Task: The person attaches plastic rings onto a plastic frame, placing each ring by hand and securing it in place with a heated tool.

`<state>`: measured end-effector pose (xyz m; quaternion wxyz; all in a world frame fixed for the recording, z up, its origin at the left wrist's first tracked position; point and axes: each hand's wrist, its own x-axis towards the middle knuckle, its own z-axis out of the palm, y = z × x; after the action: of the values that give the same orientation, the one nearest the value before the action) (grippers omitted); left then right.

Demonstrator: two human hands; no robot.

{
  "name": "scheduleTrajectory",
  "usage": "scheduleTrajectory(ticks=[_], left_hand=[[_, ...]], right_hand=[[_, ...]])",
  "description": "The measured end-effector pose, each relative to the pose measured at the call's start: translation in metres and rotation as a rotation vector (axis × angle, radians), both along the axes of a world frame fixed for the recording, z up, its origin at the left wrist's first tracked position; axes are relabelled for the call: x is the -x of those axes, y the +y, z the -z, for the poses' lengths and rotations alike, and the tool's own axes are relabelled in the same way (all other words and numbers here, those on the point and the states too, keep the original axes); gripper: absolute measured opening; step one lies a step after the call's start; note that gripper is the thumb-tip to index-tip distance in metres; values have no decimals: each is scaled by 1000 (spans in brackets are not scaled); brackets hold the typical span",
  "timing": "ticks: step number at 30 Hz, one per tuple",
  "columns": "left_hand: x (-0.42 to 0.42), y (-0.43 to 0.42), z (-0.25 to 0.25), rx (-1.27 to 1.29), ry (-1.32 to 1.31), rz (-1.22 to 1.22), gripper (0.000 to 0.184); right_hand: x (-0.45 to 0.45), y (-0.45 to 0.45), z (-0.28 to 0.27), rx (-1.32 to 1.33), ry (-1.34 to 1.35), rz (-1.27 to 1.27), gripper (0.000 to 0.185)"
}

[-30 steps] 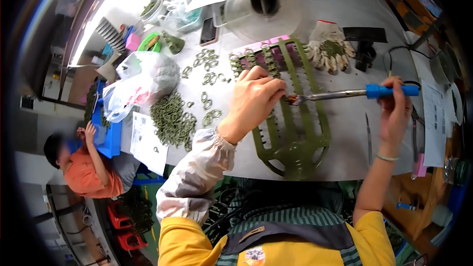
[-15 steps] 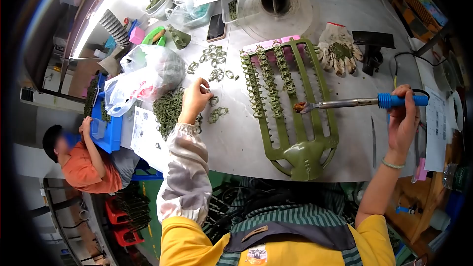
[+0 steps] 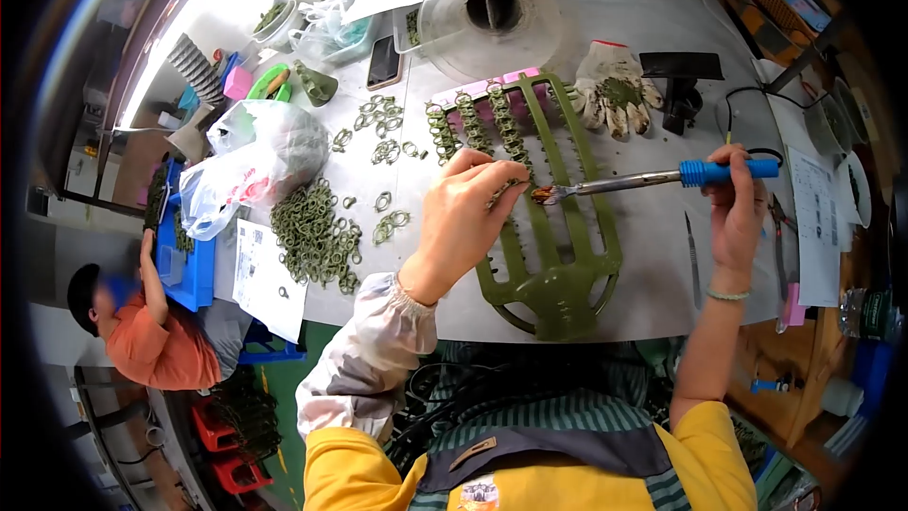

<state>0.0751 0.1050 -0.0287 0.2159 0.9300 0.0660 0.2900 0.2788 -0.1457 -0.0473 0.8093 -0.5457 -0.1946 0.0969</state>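
Observation:
My right hand [image 3: 738,227] is closed around the blue handle of a soldering iron [image 3: 624,182], whose dark, stained tip points left over the rack. My left hand [image 3: 463,218] is pinched just left of that tip, with a small green ring piece [image 3: 501,191] partly showing between its fingers. Below both hands lies a green rack [image 3: 563,298] with several long prongs. Rows of green rings [image 3: 511,128] line its left prongs, while its right prongs carry short pegs. A heap of loose green rings [image 3: 317,232] sits left of my left hand.
A plastic bag [image 3: 274,151], phone [image 3: 384,61] and large clear disc [image 3: 454,28] lie farther back. A stained glove [image 3: 615,90] and black stand [image 3: 681,85] are behind the rack; tweezers [image 3: 692,255] lie right. A co-worker [image 3: 156,341] sits at far left.
My left hand has moved right from beside the ring heap to the iron's tip above the rack. The whole view has shifted slightly; the right hand still holds the iron.

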Motion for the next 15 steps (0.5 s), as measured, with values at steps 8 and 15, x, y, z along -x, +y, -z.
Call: scheduleTrajectory(ticks=[8, 15], left_hand=[[-16, 1, 16, -145, 46, -15, 16], [-16, 2, 13, -161, 68, -10, 14]], right_hand=[[0, 17, 18, -99, 70, -55, 18], [-2, -5, 1, -15, -31, 10, 17]])
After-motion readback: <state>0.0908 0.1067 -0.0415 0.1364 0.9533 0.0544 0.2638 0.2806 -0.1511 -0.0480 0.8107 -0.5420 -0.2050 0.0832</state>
